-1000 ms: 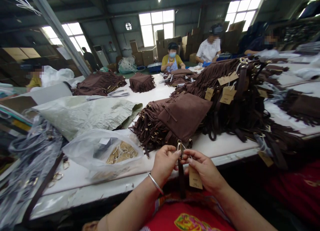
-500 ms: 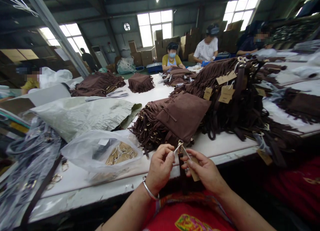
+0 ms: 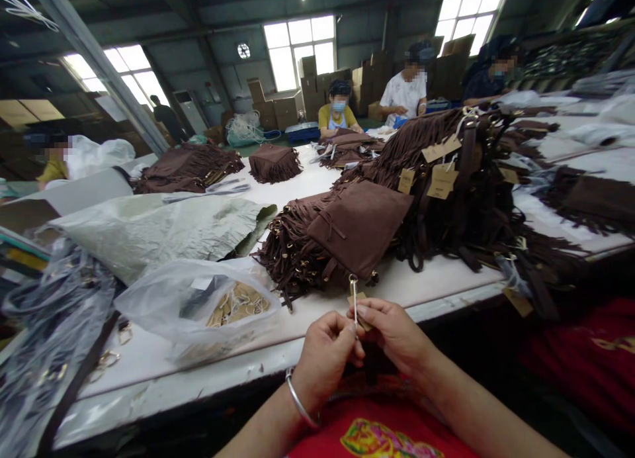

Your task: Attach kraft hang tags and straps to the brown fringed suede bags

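Note:
A brown fringed suede bag (image 3: 360,226) lies on a pile of similar bags, its corner ring (image 3: 352,278) towards me. A white string (image 3: 355,302) runs through this ring and is pulled taut towards my body. My left hand (image 3: 328,349) is closed, pinching the string's lower end between thumb and finger. Close beside it, my right hand (image 3: 399,332) is closed on a tan hang tag (image 3: 362,317), its fingertips at the string. The tag is partly hidden behind the right fingers.
Left of my hands, a clear plastic bag (image 3: 163,306) holds several tan tags (image 3: 238,302). A large heap of tagged fringed bags (image 3: 461,186) stands to the right. Plastic-wrapped straps (image 3: 59,339) hang at far left. Several people sit or stand beyond the table (image 3: 297,190).
My hands have drawn lower and closer together. The string, spread between both hands before, is now one taut line below the ring. The view has shifted slightly.

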### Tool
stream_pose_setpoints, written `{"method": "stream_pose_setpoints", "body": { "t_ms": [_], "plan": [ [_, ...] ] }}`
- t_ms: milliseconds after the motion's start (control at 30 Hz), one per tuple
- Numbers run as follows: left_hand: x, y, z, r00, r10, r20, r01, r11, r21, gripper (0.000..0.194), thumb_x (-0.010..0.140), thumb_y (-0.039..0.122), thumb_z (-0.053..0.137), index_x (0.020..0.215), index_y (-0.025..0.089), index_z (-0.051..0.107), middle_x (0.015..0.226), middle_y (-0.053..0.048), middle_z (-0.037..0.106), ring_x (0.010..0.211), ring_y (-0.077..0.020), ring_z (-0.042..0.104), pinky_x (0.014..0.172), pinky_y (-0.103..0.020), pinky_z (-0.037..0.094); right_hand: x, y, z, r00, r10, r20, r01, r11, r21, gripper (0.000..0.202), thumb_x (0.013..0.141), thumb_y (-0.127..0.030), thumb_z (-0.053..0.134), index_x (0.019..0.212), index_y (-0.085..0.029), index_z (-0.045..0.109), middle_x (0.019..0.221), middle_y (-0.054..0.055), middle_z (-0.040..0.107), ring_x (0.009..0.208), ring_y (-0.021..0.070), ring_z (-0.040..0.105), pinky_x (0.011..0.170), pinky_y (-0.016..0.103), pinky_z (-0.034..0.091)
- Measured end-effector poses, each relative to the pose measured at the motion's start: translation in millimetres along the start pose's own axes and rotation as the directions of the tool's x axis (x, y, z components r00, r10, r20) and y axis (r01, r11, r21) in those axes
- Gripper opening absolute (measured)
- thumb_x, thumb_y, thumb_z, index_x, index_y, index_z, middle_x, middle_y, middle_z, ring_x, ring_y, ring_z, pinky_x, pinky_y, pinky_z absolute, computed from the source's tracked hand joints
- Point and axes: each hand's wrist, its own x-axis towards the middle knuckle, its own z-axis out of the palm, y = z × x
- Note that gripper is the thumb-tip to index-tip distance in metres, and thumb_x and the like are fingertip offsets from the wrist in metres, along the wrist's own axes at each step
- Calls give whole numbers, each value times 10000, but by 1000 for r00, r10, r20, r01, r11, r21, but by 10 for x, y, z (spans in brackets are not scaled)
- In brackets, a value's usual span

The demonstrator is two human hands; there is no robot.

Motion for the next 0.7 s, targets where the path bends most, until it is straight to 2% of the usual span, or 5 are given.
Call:
{"method": "stream_pose_setpoints", "body": {
  "t_ms": [133,267,367,500,700],
  "plan": [
    [-8,12,-17,999,-44,6,44,998,49,212,809,345,629,765,139,601,527,19,574,434,-79,493,472,-186,416,11,-6,28,1000,19,15,-19,1000,-1,247,750,-399,746,759,-166,666,601,-27,579,546,102,508,548,248,406],
    [8,8,-30,997,-74,-1,74,991,112,195,809,328,592,761,140,601,546,8,582,448,-89,507,485,-201,441,-6,-20,29,1000,6,15,-5,998,-56,270,769,-421,727,745,-160,664,599,-11,597,545,107,506,551,255,381],
    [14,-30,-27,999,-45,-24,48,985,168,195,817,328,580,762,143,598,547,6,580,463,-99,518,494,-210,442,-7,-28,20,1000,-6,-6,5,994,-107,297,773,-449,715,742,-157,668,615,-3,609,568,116,514,569,264,386],
    [18,-65,-45,1000,-15,1,14,969,248,206,845,334,566,770,146,601,573,2,588,495,-106,527,513,-215,437,9,-35,-5,998,-25,-52,14,980,-198,304,743,-456,726,751,-155,681,621,-2,619,606,136,526,605,281,402],
    [143,21,-82,990,130,-61,-109,956,274,274,837,404,633,865,134,675,761,-33,646,653,-123,552,592,-222,442,-6,-71,-14,986,-136,-100,82,903,-423,312,751,-476,697,710,-166,706,660,-9,620,666,150,508,646,288,387]
  ]
}}
